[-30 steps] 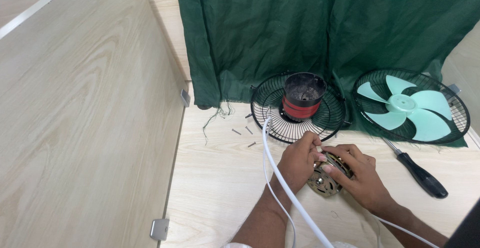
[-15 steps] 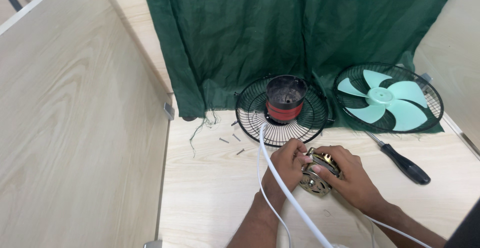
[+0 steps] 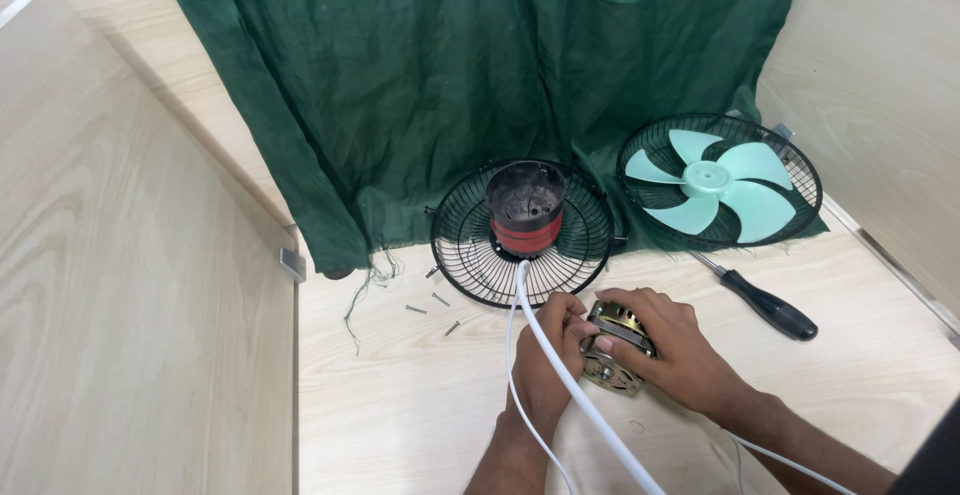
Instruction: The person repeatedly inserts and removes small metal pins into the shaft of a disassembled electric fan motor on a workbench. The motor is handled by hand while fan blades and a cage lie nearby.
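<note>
Both my hands grip a small metal fan motor (image 3: 615, 350) low on the wooden table (image 3: 400, 405). My left hand (image 3: 545, 355) holds its left side. My right hand (image 3: 670, 345) wraps over its right side and top. A white power cable (image 3: 560, 365) runs from the black rear fan grille (image 3: 470, 245), across my left hand, toward me. A black and red motor housing (image 3: 525, 210) stands upright on that grille.
A second black grille (image 3: 800, 170) with a mint green fan blade (image 3: 715, 190) lies at the back right. A black-handled screwdriver (image 3: 765, 305) lies to the right of my hands. Three loose screws (image 3: 435, 310) lie left of the grille. A green cloth (image 3: 480, 65) hangs behind. Wooden partitions (image 3: 130, 285) stand on both sides.
The view has shifted, so everything sits further right and lower in frame. My hands stay on the motor with little change in grip.
</note>
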